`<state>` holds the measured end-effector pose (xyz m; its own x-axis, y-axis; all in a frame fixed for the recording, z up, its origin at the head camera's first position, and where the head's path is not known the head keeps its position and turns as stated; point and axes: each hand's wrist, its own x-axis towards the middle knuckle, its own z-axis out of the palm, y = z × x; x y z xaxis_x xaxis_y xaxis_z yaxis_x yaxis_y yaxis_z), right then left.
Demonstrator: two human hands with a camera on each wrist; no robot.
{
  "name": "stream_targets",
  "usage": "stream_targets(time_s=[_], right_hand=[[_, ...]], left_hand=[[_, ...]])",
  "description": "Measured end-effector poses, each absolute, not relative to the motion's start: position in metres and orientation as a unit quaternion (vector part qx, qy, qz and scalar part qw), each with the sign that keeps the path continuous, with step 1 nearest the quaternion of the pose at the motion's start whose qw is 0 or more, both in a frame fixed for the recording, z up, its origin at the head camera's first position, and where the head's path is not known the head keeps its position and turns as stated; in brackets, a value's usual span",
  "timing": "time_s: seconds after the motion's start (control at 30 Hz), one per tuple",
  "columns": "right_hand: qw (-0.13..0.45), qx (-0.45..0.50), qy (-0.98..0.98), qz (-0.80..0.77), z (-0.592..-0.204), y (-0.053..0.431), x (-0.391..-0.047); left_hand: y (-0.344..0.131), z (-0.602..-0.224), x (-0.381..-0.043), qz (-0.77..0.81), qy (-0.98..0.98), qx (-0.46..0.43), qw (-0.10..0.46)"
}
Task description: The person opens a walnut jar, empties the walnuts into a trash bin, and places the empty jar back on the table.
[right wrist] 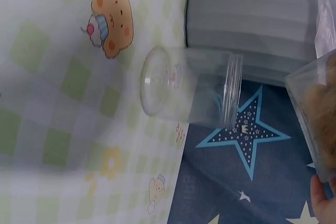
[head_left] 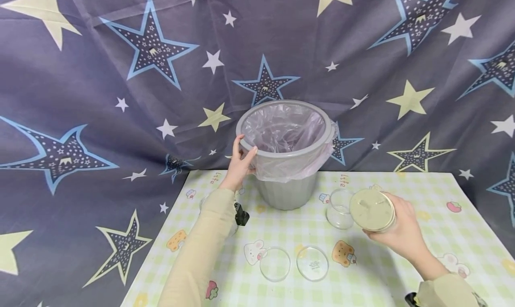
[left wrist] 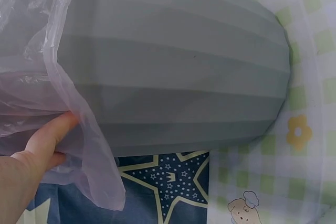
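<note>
My left hand grips the left side of the rim of a grey trash bin, thumb and fingers over the pinkish clear bag that lines it. Up close in the left wrist view, the thumb presses on the bag's loose edge. Off to the bin's right, my right hand holds a round clear jar, tilted, its pale olive round face toward the head camera. Brown contents show through its wall in the right wrist view. Just left of it, a clear jar stands upright on the table.
Two clear round lids lie flat side by side near the front of the checkered tablecloth. Partly hidden behind my left forearm is another clear container. A dark star-patterned curtain hangs directly behind the table.
</note>
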<state>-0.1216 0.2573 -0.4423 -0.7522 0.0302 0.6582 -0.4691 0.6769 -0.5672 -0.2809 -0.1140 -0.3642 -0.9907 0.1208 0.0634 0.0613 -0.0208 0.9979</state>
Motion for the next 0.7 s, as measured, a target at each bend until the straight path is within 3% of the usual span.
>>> stream_targets(time_s=[0.3, 0.7], right_hand=[[0.328, 0.128, -0.853, 0.386, -0.446, 0.249, -0.122], [0.317, 0.143, -0.864, 0.363, -0.446, 0.244, -0.12]], left_hand=[[-0.118, -0.359, -0.277, 0.674, 0.736, 0.059, -0.002], [-0.13, -0.351, -0.258, 0.601, 0.788, 0.074, -0.117]])
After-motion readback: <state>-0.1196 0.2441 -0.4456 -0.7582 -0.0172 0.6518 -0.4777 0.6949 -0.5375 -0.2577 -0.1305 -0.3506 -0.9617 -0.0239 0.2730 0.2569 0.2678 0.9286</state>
